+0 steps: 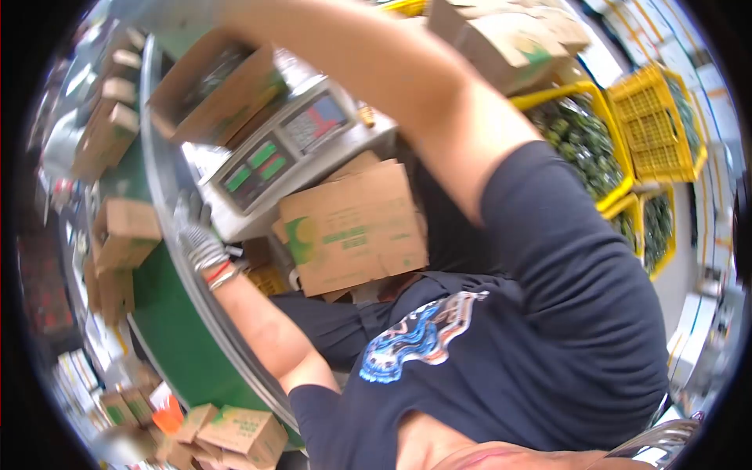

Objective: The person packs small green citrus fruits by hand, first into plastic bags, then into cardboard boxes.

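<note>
My left hand [201, 244], in a grey-and-white glove with red and white bands at the wrist, is beside the rail of the green conveyor belt [176, 329]. Its fingers look stretched out, slightly blurred, with nothing seen in them. My right arm reaches across the top to the upper left; a grey blur there seems to be my right hand [168, 17], its fingers smeared. Below that arm, an open cardboard box [227, 98] with dark, plastic-covered contents is on the weighing scale [274, 157]. A carton with green print [356, 231] stands in front of my lap.
Yellow crates [619, 149] of green produce in clear plastic stand at the right, near an open carton [509, 47]. Several cartons [125, 235] line the belt's far side; more cartons [243, 435] are at the bottom left. White boxes [717, 157] are stacked at the far right.
</note>
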Action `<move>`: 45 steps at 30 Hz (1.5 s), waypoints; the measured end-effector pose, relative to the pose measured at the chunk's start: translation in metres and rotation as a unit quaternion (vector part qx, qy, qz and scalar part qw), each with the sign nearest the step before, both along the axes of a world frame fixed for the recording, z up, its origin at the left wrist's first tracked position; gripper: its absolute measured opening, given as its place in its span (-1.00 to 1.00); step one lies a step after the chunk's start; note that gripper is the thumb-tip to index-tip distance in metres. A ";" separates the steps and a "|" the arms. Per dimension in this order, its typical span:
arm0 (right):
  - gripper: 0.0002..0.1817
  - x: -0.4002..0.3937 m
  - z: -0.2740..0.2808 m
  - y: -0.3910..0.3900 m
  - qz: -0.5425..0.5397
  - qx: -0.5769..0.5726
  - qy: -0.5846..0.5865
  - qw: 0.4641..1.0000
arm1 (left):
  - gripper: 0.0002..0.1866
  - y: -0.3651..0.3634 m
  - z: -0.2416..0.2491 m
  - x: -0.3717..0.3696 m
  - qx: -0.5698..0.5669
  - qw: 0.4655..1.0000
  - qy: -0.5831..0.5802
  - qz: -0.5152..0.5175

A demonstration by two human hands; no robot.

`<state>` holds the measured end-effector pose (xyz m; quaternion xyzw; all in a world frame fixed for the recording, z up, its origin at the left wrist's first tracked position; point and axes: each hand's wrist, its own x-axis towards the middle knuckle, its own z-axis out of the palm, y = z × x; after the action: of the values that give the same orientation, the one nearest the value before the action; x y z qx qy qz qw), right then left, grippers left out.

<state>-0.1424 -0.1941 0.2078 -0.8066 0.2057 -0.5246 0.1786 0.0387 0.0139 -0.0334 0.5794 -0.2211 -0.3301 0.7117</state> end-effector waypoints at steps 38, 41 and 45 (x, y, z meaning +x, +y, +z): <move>-0.48 -0.087 -0.162 -0.046 0.078 -0.090 0.095 0.988 | -0.54 -0.127 0.024 0.002 -0.219 0.917 -0.324 -0.081; -0.28 -0.069 -0.191 -0.062 0.100 -0.024 0.195 0.975 | -0.56 -0.125 0.048 -0.013 -0.111 0.876 -0.457 -0.103; -0.10 -0.052 -0.200 -0.077 0.073 0.003 0.234 0.970 | -0.63 -0.145 0.047 -0.014 -0.100 0.978 -0.134 -0.125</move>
<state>-0.1941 -0.2708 0.0074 -0.9191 0.1836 -0.3067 0.1656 0.0244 -0.1310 0.0137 0.5123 -0.4166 -0.3123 0.6830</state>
